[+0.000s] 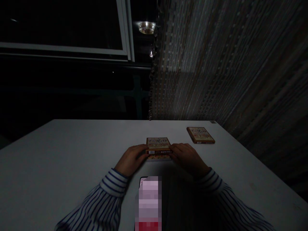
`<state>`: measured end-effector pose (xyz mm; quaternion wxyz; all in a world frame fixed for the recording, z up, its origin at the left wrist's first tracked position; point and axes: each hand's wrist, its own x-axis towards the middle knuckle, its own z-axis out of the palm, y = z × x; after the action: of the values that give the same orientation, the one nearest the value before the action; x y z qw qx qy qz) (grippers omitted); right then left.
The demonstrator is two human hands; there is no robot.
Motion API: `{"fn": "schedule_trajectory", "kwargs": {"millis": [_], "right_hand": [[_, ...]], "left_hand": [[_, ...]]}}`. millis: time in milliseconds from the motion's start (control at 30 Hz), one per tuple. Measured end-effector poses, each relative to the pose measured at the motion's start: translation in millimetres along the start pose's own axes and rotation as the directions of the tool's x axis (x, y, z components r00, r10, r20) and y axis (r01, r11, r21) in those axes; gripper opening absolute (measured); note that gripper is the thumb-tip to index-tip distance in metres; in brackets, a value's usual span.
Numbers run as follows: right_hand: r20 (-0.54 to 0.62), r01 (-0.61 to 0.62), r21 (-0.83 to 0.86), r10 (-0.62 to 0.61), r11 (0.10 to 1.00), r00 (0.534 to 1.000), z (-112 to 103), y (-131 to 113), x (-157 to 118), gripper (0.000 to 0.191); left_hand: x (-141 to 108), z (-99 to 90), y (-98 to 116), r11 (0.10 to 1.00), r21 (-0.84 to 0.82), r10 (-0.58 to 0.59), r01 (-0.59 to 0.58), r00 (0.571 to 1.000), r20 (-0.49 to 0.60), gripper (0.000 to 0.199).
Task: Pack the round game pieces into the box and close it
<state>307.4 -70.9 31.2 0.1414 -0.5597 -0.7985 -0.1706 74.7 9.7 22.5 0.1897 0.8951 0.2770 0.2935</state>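
A flat box (158, 142) with a printed cream top, a brown edge and a barcode on its front side is held between my two hands over the white table (84, 160). My left hand (132, 159) grips its left end, thumb low and fingers on top. At the right end my right hand (188, 158) holds it the same way, fingers closed on the edge. Just under the box's front side shows a patterned strip (158, 157); whether it is a second piece or part of the same box I cannot tell.
A similar flat box (200, 135) lies at the table's back right. A phone (148, 202) with a blurred-out screen lies between my forearms. Behind the table hangs a string curtain (192, 64), with a dark window (60, 48) to the left. The light is dim.
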Motion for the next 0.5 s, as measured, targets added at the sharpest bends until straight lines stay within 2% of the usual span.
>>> {"fn": "schedule_trajectory", "kwargs": {"millis": [233,500], "right_hand": [[0.006,-0.003,-0.011,0.003,1.0,1.0,1.1,0.2,-1.1,0.022],[-0.012,0.011,-0.032,-0.011,0.999,1.0,1.4,-1.1,-1.9,0.022]], "left_hand": [[-0.2,2.1,-0.9,0.999,0.034,-0.014,0.014,1.0,-0.009,0.029],[-0.2,4.0,-1.8,0.998,0.058,0.026,-0.025,0.999,-0.019,0.024]]}}
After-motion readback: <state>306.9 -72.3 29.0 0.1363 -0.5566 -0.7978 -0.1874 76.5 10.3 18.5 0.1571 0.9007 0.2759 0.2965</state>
